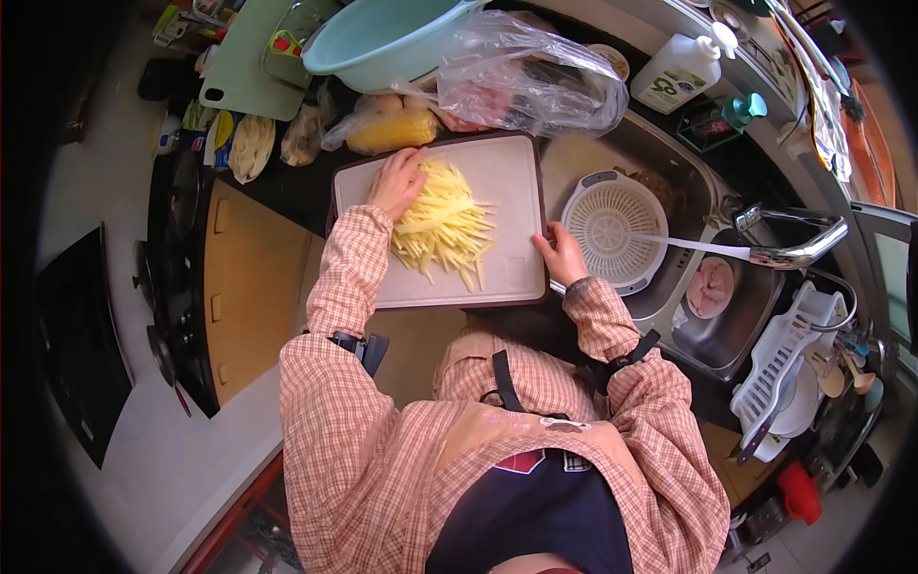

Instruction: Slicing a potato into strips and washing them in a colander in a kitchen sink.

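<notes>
A pile of pale yellow potato strips lies on a light cutting board with a dark rim. My left hand is laid at the left side of the pile, its fingers touching the strips. At the board's right edge, my right hand grips the rim, with the thumb on top and the other fingers partly hidden. Close by that hand, a white-and-grey colander sits in the sink. Water from the chrome faucet runs into it.
Behind the board are bagged corn, a clear plastic bag and a light-blue basin. A bowl of pale raw meat stands in the second sink bowl. Pump bottles line the sink's back; a white dish rack stands right.
</notes>
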### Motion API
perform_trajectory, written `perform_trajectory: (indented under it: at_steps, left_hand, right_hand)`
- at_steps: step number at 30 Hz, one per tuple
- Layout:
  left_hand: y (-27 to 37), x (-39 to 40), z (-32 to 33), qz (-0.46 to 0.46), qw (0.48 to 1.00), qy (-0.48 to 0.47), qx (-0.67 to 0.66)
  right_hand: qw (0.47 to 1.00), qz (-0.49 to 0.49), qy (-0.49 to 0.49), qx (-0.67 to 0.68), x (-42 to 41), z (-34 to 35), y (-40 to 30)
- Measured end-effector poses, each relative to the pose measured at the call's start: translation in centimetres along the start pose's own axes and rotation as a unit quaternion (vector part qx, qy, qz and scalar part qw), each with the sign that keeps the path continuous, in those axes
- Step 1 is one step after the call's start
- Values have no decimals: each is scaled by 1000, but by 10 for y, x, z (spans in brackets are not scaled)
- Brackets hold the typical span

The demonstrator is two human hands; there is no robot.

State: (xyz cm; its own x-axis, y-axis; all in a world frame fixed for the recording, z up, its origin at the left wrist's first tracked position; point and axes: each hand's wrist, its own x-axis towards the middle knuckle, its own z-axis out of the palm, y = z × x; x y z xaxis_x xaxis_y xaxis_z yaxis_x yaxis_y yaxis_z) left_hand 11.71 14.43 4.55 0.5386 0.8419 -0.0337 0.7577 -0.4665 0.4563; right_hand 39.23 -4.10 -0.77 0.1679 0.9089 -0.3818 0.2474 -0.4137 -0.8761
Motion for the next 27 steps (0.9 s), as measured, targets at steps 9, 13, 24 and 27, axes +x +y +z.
perform_trajectory:
  at_steps: [9, 13, 24, 27]
  left_hand:
    - [41, -11, -3, 23, 985, -165, 41]
    - [28, -33, -25, 62, 992, -111, 0]
    - [43, -61, -5, -156, 977, -138, -33]
    - [42, -57, 4, -120, 983, -130, -53]
  right_hand:
    - [993, 84, -31, -77, -14, -24, -29]
    - [957, -179, 33, -227, -1, -12, -80]
    - [903, -132, -158, -378, 47, 79, -135]
    - [910, -152, -127, -366, 45, 90, -122]
